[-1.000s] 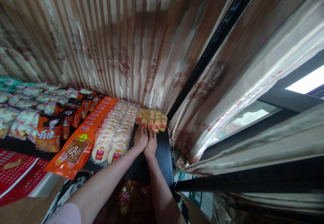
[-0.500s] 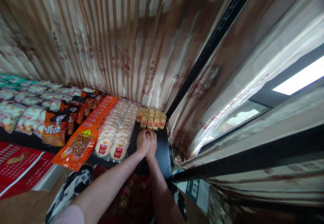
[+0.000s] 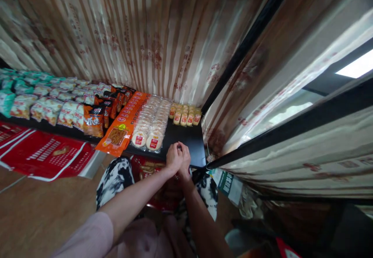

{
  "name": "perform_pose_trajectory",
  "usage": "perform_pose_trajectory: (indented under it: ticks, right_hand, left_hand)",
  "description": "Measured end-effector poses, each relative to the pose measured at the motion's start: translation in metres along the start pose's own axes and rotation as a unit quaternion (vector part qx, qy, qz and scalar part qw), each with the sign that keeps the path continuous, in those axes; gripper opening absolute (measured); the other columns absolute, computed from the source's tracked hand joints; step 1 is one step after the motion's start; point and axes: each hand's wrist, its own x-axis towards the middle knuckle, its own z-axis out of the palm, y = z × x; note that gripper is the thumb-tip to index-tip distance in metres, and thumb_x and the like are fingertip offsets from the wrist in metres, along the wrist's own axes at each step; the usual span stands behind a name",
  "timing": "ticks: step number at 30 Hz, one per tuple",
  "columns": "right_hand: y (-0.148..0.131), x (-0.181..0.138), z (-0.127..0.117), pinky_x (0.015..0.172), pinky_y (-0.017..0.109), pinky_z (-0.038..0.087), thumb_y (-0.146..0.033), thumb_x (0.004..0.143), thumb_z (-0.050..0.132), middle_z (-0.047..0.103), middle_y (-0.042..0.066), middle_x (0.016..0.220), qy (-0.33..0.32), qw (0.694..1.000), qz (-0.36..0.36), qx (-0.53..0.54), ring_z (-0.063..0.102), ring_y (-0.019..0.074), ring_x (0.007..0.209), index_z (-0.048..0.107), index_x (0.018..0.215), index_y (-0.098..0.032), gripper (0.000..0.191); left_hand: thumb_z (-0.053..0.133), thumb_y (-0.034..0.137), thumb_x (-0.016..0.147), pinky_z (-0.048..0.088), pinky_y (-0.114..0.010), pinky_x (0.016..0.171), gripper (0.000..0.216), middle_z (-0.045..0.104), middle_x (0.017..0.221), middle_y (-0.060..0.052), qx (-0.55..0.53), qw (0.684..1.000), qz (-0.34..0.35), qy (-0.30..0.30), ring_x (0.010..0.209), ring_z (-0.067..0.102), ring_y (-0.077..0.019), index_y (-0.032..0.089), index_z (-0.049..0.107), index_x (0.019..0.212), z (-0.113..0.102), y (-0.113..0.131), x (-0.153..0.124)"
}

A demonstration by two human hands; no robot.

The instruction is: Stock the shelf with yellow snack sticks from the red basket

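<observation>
My left hand (image 3: 173, 158) and my right hand (image 3: 184, 157) are pressed together over the front edge of a black shelf (image 3: 186, 138). Their fingers are curled inward, and whatever may lie between them is too small or hidden to name. Behind them, near the shelf's back right corner, several small yellow wrapped snack packs (image 3: 186, 117) with red labels stand in close rows. To the left lie two rows of round white crackers (image 3: 153, 140) in clear wrappers, overlapping one another. Neither hand touches these goods.
An orange strip of snack packets (image 3: 119, 135) hangs slightly over the shelf's front. Beyond it are black-and-orange bags (image 3: 93, 121), white bags (image 3: 46, 110) and green bags (image 3: 6, 101). Below are a red bag (image 3: 49, 155) and a red package (image 3: 163, 196). A dark post (image 3: 236, 63) and curtain (image 3: 151, 28) border the shelf.
Both hands have drawn back together from beside the yellow packs to the shelf's front edge. My view has tilted down and turned left, showing more floor and my legs.
</observation>
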Motion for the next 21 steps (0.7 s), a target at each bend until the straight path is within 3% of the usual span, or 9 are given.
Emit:
perform_pose_trajectory:
  ticks: [3,8,11,15,21]
  right_hand:
    - [-0.009,-0.019,-0.005,0.085,0.033,0.045,-0.018,0.081,0.038,0.061,0.01,0.1,0.008,1.0,0.0,0.025,0.056,0.018,0.092,0.058,0.105,-0.014,0.032]
    - [-0.021,-0.051,-0.009,0.084,0.034,0.045,-0.021,0.081,0.037,0.062,0.01,0.095,0.032,0.998,0.009,0.045,0.056,0.0189,0.09,0.059,0.099,-0.015,0.029]
    - [-0.026,-0.074,-0.006,0.084,0.034,0.045,-0.022,0.081,0.036,0.062,0.008,0.092,0.026,0.998,0.029,0.052,0.057,0.0188,0.089,0.059,0.097,-0.016,0.028]
    - [-0.02,-0.099,0.006,0.081,0.034,0.046,-0.025,0.082,0.037,0.063,0.008,0.09,-0.071,0.995,0.058,0.03,0.057,0.0198,0.086,0.061,0.095,-0.017,0.029]
    - [-0.001,-0.118,0.036,0.082,0.034,0.045,-0.017,0.077,0.041,0.068,0.009,0.091,-0.222,0.972,0.079,-0.018,0.06,0.021,0.085,0.065,0.088,-0.017,0.027]
  left_hand:
    - [0.034,0.009,0.082,0.036,-0.039,0.102,0.038,0.057,0.113,-0.014,0.012,1.0,-0.016,0.024,0.114,0.048,-0.0247,0.014,0.054,0.114,-0.018,-0.018,-0.019]
    - [0.038,0.015,0.082,0.042,-0.031,0.095,0.031,0.058,0.104,-0.012,-0.007,0.998,0.05,0.034,0.101,0.053,-0.0189,0.011,0.053,0.109,-0.045,-0.047,-0.053]
    - [0.038,0.017,0.084,0.043,-0.031,0.092,0.027,0.059,0.1,-0.011,-0.002,0.998,0.056,0.025,0.098,0.053,-0.0184,0.011,0.054,0.104,-0.054,-0.057,-0.073]
    - [0.034,0.023,0.088,0.045,-0.031,0.086,0.024,0.06,0.094,-0.009,0.021,1.0,0.008,0.003,0.09,0.056,-0.0175,0.014,0.055,0.095,-0.061,-0.076,-0.092]
    - [0.034,0.023,0.088,0.044,-0.032,0.086,0.029,0.064,0.097,-0.011,0.092,0.986,-0.11,-0.079,0.094,0.06,-0.0199,0.012,0.057,0.1,-0.056,-0.121,-0.096]
